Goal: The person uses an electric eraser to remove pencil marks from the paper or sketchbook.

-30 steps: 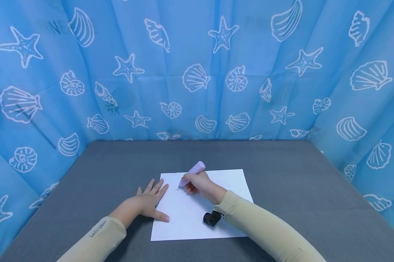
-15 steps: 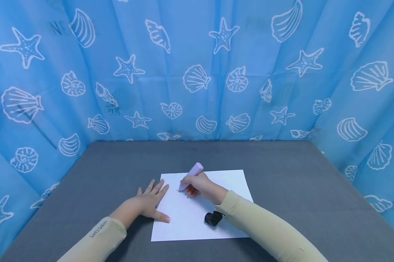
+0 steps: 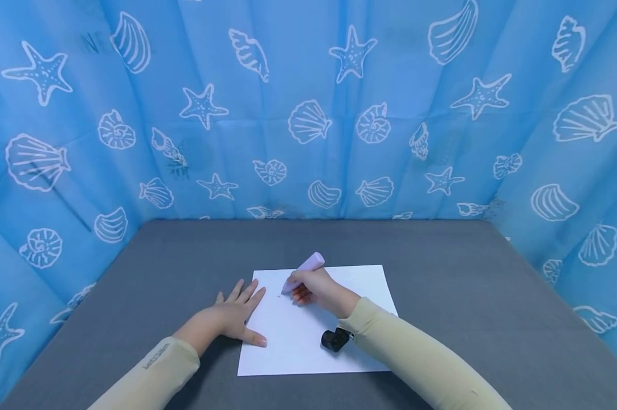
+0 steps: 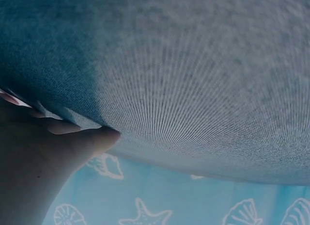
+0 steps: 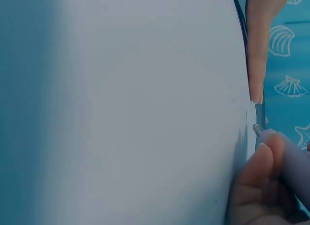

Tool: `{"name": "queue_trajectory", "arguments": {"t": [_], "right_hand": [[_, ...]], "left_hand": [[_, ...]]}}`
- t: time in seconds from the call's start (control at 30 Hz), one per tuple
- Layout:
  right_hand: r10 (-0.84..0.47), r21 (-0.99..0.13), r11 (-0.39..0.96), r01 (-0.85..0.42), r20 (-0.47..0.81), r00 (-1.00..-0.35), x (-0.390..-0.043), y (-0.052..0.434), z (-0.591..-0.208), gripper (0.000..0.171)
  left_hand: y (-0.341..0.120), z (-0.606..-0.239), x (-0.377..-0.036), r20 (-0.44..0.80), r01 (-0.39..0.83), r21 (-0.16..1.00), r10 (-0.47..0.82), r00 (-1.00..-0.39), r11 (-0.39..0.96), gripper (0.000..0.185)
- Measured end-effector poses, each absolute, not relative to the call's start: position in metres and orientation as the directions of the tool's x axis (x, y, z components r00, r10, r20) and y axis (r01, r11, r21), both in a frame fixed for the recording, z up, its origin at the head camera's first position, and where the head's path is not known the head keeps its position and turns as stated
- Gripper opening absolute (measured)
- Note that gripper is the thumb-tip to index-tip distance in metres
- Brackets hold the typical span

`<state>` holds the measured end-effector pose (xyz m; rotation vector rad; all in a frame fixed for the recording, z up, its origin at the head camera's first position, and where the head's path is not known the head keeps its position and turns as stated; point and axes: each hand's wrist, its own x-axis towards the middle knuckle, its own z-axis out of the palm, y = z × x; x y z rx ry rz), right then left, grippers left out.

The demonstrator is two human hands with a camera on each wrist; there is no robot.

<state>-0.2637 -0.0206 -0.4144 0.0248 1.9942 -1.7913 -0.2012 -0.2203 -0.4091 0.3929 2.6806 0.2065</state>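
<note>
1. The blue curtain, printed with shells and starfish, hangs beyond both hands.
2. The grey surface lies under both hands.
3. The white paper lies beneath the right hand, its left edge under the left hand's fingers.
4. The left hand presses flat on the paper, fingers straight.
5. The right hand grips the lilac pen, tip on the paper.
6. A small black object sits just by the right wrist.
</note>
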Motion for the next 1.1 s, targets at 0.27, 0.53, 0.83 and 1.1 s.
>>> {"name": "queue_trajectory", "arguments": {"t": [0.27,0.53,0.83,1.1], "right_hand": [[-0.247,-0.940,0.162,0.300,-0.333,-0.910,-0.2617,-0.0231,-0.4159,0.012],[-0.273,-0.937,0.200,0.285,-0.333,-0.902,-0.2600,-0.0238,-0.4132,0.010],[-0.259,-0.932,0.208,0.298,-0.347,-0.902,-0.2606,-0.0256,-0.4115,0.014],[-0.278,-0.929,0.221,0.296,-0.351,-0.894,-0.2600,-0.0258,-0.4103,0.014]], "left_hand": [[-0.2192,-0.4095,-0.2018,-0.386,0.239,0.190,0.296,-0.873,0.952,0.114],[-0.2193,-0.4104,-0.2023,-0.372,0.257,0.188,0.311,-0.874,0.948,0.114],[-0.2186,-0.4104,-0.2035,-0.374,0.261,0.187,0.314,-0.872,0.947,0.114],[-0.2187,-0.4114,-0.2034,-0.371,0.256,0.190,0.311,-0.875,0.948,0.114]]}}
